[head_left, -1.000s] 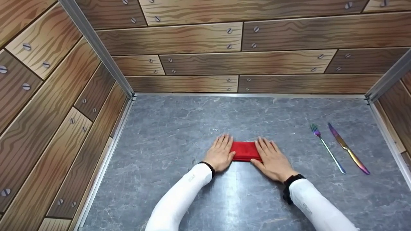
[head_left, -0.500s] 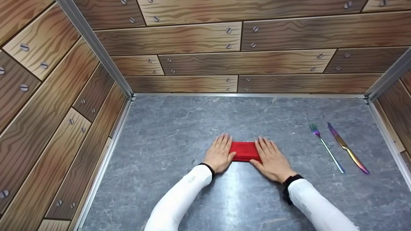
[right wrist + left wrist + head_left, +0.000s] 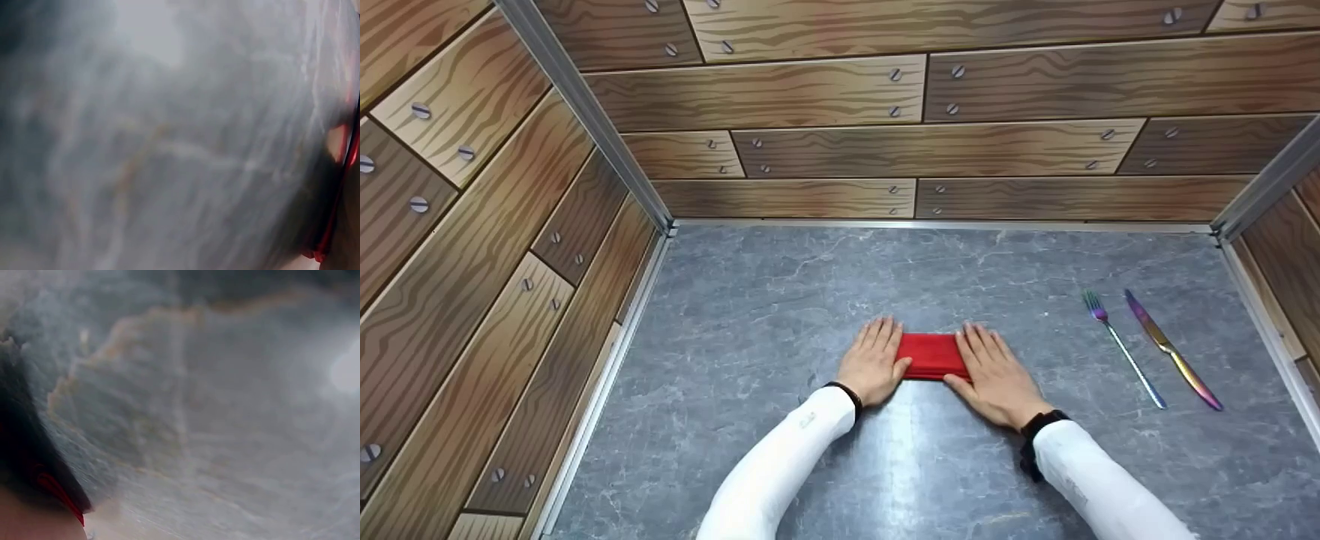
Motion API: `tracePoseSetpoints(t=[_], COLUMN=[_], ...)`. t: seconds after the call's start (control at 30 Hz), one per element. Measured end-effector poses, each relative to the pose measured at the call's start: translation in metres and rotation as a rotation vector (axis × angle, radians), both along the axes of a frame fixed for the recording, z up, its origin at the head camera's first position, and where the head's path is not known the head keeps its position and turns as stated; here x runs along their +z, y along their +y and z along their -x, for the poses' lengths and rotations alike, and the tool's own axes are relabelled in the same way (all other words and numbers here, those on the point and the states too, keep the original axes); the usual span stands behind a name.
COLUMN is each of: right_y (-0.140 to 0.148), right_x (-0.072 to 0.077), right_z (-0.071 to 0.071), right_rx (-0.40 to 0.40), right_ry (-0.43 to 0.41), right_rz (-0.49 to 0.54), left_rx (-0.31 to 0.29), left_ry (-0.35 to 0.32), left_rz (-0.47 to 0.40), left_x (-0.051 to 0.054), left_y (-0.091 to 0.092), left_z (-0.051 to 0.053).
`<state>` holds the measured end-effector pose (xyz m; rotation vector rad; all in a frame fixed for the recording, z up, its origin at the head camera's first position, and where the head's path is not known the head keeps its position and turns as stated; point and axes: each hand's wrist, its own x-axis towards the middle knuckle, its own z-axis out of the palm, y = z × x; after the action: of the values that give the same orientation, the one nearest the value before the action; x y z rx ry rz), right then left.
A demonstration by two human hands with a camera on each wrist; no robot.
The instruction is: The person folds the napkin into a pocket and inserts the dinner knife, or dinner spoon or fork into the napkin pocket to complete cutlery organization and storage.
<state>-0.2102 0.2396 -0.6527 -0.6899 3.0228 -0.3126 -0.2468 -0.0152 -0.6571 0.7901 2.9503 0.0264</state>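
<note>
A red cloth [image 3: 930, 355], folded into a flat rectangle with layered edges at the front, lies on the grey marbled table. My left hand [image 3: 871, 364] rests flat at its left end, fingers straight and pointing away from me. Over the right end lies my right hand [image 3: 997, 375], palm down with fingers extended, covering that part of the cloth. Between the two hands the middle of the cloth shows. In the left wrist view only a red edge of the cloth [image 3: 59, 495] appears beside the hand; the right wrist view catches a sliver of red cloth [image 3: 320, 250] too.
To the right lie a rainbow-coloured fork [image 3: 1123, 349] and a matching table knife [image 3: 1174, 350], roughly side by side with handles toward me. Wood-patterned walls [image 3: 915, 150] with metal edging bound the grey tabletop [image 3: 750, 300] at the back and both sides.
</note>
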Motion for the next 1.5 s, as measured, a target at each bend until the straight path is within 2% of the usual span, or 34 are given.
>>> tracePoseSetpoints(t=[0.5, 0.63, 0.73, 0.8, 0.9, 0.97, 1.03, 1.1, 1.2, 1.33, 1.5], right_y=[0.002, 0.001, 0.000, 0.000, 0.003, 0.008, 0.014, 0.021, 0.029, 0.035, 0.035], right_x=[0.001, -0.001, 0.001, 0.003, 0.010, 0.017, 0.024, 0.030, 0.036, 0.041, 0.044], right_z=[0.001, 0.001, 0.001, 0.002, 0.006, 0.010, 0.016, 0.021, 0.027, 0.032, 0.036], right_rx=[0.003, 0.002, -0.009, -0.022, -0.053, -0.074, -0.103, -0.138, -0.184, -0.197, -0.178], right_ry=[0.007, -0.006, -0.037, -0.072, -0.107, -0.093, -0.066, -0.057, -0.115, -0.197, -0.230], right_rz=[0.011, 0.015, 0.046, 0.097, 0.217, 0.286, 0.320, 0.313, 0.277, 0.244, 0.223], left_rx=[-0.004, -0.004, -0.006, -0.006, -0.011, -0.006, 0.005, 0.031, 0.067, 0.073, 0.075], left_ry=[0.009, 0.005, -0.036, -0.094, -0.174, -0.197, -0.175, -0.148, -0.120, -0.128, -0.187], left_rz=[0.023, 0.007, -0.049, -0.101, -0.205, -0.254, -0.287, -0.296, -0.302, -0.312, -0.259], left_x=[-0.004, -0.005, -0.005, -0.001, 0.012, 0.022, 0.031, 0.037, 0.041, 0.043, 0.048], left_y=[0.002, 0.000, -0.003, -0.006, -0.012, -0.017, -0.024, -0.032, -0.043, -0.048, -0.046], left_z=[0.004, 0.004, 0.005, 0.006, 0.010, 0.013, 0.018, 0.022, 0.027, 0.031, 0.032])
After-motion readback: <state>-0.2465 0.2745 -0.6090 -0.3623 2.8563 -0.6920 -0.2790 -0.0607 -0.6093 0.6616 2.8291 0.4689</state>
